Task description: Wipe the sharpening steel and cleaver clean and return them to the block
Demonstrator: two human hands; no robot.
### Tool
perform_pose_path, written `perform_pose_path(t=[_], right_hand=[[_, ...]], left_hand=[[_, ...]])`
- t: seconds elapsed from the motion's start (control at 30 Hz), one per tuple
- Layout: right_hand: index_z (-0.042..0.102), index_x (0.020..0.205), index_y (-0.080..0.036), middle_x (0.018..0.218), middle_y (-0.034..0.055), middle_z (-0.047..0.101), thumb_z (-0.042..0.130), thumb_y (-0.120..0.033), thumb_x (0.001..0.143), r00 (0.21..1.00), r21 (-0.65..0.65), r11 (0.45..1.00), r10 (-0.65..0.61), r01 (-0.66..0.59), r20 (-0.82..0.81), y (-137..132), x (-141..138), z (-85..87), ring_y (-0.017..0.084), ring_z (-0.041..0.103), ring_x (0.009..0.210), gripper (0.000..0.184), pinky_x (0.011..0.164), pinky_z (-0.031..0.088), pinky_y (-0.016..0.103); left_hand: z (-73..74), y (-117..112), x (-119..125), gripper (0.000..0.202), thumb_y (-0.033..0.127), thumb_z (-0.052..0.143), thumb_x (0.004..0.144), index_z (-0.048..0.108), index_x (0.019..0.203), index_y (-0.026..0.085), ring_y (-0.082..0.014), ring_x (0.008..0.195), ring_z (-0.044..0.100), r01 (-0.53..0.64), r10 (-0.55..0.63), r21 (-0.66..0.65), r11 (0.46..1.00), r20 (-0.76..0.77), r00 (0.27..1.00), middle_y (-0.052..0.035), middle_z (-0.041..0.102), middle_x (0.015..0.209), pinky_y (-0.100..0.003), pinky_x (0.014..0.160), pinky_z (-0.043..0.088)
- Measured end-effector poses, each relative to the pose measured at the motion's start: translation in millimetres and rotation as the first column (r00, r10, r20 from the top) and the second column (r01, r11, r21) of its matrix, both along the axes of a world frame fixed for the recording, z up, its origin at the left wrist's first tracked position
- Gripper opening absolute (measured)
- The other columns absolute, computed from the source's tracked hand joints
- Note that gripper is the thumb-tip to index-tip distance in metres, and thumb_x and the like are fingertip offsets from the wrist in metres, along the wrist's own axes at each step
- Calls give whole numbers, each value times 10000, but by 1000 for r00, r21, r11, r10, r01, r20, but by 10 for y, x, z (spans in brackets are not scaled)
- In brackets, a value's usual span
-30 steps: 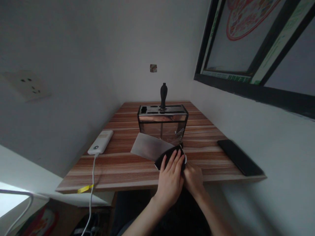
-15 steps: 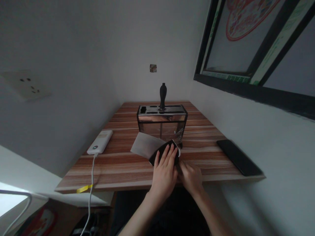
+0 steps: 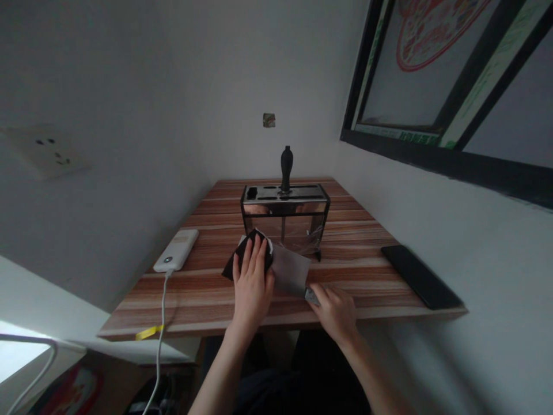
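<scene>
A broad-bladed cleaver (image 3: 292, 271) is held low over the table's front part, its blade pointing left. My right hand (image 3: 334, 305) is closed around its grey handle. Over the far end of the blade lies a black cloth (image 3: 230, 266) with a white edge; it may be a folded sheet. My left hand (image 3: 253, 276) presses it onto the blade with fingers stretched along it, and the blade's tip is mostly covered. Just behind stands a knife block (image 3: 283, 207) with clear sides and a metal top. One black-handled tool (image 3: 286, 167) stands upright in a slot.
The wood-grain table (image 3: 207, 300) has walls at its back and sides. A white power bank (image 3: 177, 251) with a cable (image 3: 161, 328) lies on the left, near yellow tape (image 3: 148, 332) at the front edge. A black phone (image 3: 419, 276) rests on the right.
My left hand and the black cloth have slid left along the blade, from near the handle to the far end. The handle side of the blade now shows. My right hand stays about in place.
</scene>
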State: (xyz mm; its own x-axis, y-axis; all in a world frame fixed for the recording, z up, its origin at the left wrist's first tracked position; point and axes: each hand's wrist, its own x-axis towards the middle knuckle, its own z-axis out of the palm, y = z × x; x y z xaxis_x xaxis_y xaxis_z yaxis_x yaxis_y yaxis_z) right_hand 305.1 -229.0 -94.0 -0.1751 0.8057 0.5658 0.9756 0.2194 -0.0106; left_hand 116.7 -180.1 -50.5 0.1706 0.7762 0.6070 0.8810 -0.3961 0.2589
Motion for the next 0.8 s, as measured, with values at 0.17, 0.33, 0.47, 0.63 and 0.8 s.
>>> perform_pose_path(t=[0.17,0.33,0.47,0.63,0.8], right_hand=[[633,862,-212,689,2,666,590,-194,808,1000,14,1000,0,0,-11,4,-3,6,148,615,656,70,614,321,247],[635,850,-215,641,-4,655,566,-208,826,1000,15,1000,-8,9,-13,3,5,-4,140,610,622,74,594,313,244],[634,857,-214,654,-4,656,586,-203,806,1000,4,1000,0,0,-12,6,7,-5,145,617,639,71,600,321,244],[644,877,-223,638,-13,647,659,-187,741,1000,-12,1000,-29,29,5,5,1,3,163,616,623,142,588,325,253],[639,870,-222,679,-10,667,656,-171,739,1000,-53,998,-21,20,-15,1,-6,11,168,631,654,141,591,338,252]], left_hand=[[23,142,-175,632,144,410,858,201,1452,195,-236,1399,194,-59,56,41,997,77,995,-96,286,1496,-503,1127,144],[28,217,-246,624,197,410,888,164,1461,188,-245,1396,202,-29,23,59,998,97,995,-115,286,1494,-518,1114,180],[38,199,-223,576,176,384,903,206,1451,189,-243,1395,206,-45,38,89,995,77,996,-119,304,1485,-533,1118,146],[72,119,-173,520,164,356,918,264,1429,165,-232,1397,202,-55,54,93,994,15,998,-113,300,1486,-536,1130,85],[26,-13,-31,522,141,359,906,282,1422,168,-227,1395,208,7,-4,45,999,-56,998,-97,315,1480,-526,1131,115]])
